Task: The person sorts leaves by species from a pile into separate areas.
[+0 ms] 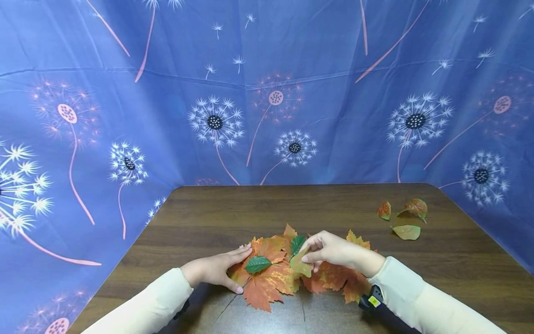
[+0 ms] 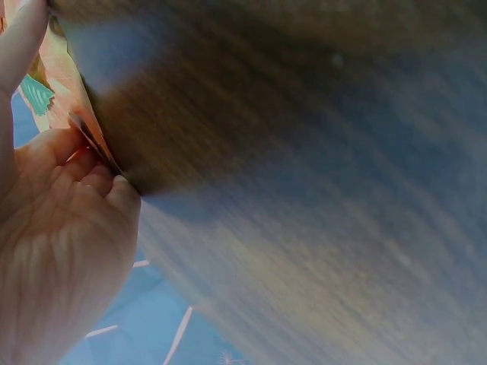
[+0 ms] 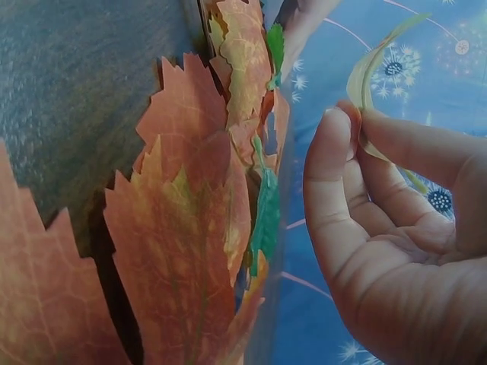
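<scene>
Pale left sleeve (image 1: 139, 304) and pale right sleeve (image 1: 431, 299) lie nearest the head camera, entering from the lower edge of the head view. Black wrist device (image 1: 371, 300) with a yellow label sits below the right cuff.

Left hand (image 1: 217, 269): positioned at the left side of the leaf pile (image 1: 264, 285). Its fingers lie close together, extended, with the tips touching the leaves; the thumb stands apart from them, at the near side of the pile.

Right hand (image 1: 333, 250): positioned above the pile. Its thumb and a finger are clamped on a yellow-green leaf (image 1: 301, 265). The right wrist view shows the held leaf bent into a curve and apart from the pile; the remaining fingers are curled toward the palm.

Leaf pile: orange, jagged-edged leaves overlap one another on the brown wooden table (image 1: 208, 204). One green leaf (image 1: 257, 264) rests on top toward the left. Another green leaf (image 1: 297, 244) shows just beside the held leaf, on its far side.

Loose leaves: a small red-orange leaf (image 1: 384, 210), a curled reddish leaf (image 1: 416, 208) and a flat pale green leaf (image 1: 406, 232) lie near one another at the far right of the table. Blue cloth (image 1: 167, 46) with a dandelion print hangs behind the table
</scene>
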Demonstrator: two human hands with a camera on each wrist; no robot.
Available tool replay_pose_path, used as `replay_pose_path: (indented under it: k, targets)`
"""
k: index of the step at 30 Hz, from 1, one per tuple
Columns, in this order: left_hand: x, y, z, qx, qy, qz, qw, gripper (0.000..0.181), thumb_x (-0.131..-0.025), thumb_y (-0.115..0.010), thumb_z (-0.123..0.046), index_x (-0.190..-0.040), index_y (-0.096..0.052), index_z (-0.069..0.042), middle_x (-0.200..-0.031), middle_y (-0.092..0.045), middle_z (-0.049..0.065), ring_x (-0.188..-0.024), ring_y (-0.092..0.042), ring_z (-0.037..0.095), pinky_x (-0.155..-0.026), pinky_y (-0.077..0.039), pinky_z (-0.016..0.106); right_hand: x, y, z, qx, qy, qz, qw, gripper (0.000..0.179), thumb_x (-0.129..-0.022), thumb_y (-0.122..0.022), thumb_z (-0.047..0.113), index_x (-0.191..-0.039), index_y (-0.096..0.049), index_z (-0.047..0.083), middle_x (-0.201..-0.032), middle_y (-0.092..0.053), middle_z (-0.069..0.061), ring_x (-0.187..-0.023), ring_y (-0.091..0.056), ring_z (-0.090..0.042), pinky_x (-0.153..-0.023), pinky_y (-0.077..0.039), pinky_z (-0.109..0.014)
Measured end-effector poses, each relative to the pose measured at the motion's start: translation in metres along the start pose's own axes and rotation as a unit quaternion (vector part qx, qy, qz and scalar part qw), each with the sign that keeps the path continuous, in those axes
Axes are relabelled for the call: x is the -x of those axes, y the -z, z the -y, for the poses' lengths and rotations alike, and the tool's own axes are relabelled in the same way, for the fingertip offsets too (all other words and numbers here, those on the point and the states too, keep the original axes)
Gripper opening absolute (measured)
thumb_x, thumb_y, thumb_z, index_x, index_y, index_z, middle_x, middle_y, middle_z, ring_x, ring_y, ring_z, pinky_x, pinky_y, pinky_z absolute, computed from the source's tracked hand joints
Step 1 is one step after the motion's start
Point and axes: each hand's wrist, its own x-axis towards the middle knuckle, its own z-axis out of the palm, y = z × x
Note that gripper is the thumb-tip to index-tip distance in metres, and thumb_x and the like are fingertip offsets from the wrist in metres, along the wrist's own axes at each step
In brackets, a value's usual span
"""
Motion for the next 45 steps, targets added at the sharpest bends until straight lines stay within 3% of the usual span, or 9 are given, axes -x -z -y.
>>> replay_pose_path:
  k: [7,15,25,33,45]
  targets:
    - [0.000,0.000,-0.003,-0.005,-0.001,-0.004,1.0000,0.100,-0.079,-0.079,-0.034,-0.156,-0.019,-0.013,-0.164,-0.010,0.005,-0.151,-0.011,0.028,-0.116,-0.019,0.057,0.001,0.000,-0.001,-0.017,-0.012,0.008,0.9998,0.022,-0.092,-0.065,0.014,-0.107,-0.069,-0.002,-0.075,-0.070,0.000,-0.067,-0.066,-0.013,-0.075,-0.057,-0.036]
    - [0.001,0.002,-0.004,-0.007,0.006,-0.007,0.9999,0.100,-0.079,-0.079,-0.034,-0.156,-0.020,-0.014,-0.164,-0.010,0.004,-0.151,-0.011,0.028,-0.117,-0.019,0.056,0.001,0.008,0.000,-0.018,-0.003,-0.019,0.9997,0.023,-0.091,-0.067,0.012,-0.106,-0.068,-0.005,-0.071,-0.069,0.002,-0.064,-0.065,-0.012,-0.070,-0.058,-0.035]
    - [0.001,0.003,-0.005,-0.019,0.006,-0.004,0.9998,0.100,-0.079,-0.079,-0.034,-0.156,-0.020,-0.012,-0.164,-0.011,0.004,-0.150,-0.011,0.030,-0.117,-0.019,0.056,0.008,0.020,0.003,-0.005,0.006,-0.041,0.9991,0.026,-0.092,-0.065,0.010,-0.108,-0.061,-0.010,-0.078,-0.067,-0.002,-0.067,-0.065,-0.015,-0.067,-0.057,-0.035]
    - [-0.001,0.002,-0.005,-0.019,0.006,-0.005,0.9998,0.100,-0.079,-0.079,-0.034,-0.156,-0.020,-0.013,-0.164,-0.010,0.003,-0.151,-0.011,0.028,-0.117,-0.019,0.054,0.010,0.033,0.006,0.024,0.002,-0.067,0.9975,0.025,-0.092,-0.065,0.010,-0.107,-0.062,-0.010,-0.080,-0.067,-0.002,-0.068,-0.065,-0.017,-0.068,-0.057,-0.042]
    - [0.002,0.002,-0.006,-0.029,-0.002,-0.011,0.9995,0.100,-0.078,-0.080,-0.033,-0.156,-0.021,-0.010,-0.164,-0.012,0.006,-0.150,-0.012,0.030,-0.117,-0.020,0.055,0.019,0.062,0.025,0.054,-0.018,-0.133,0.9895,0.029,-0.092,-0.065,0.013,-0.110,-0.061,-0.009,-0.082,-0.068,-0.004,-0.070,-0.065,-0.017,-0.067,-0.057,-0.035]
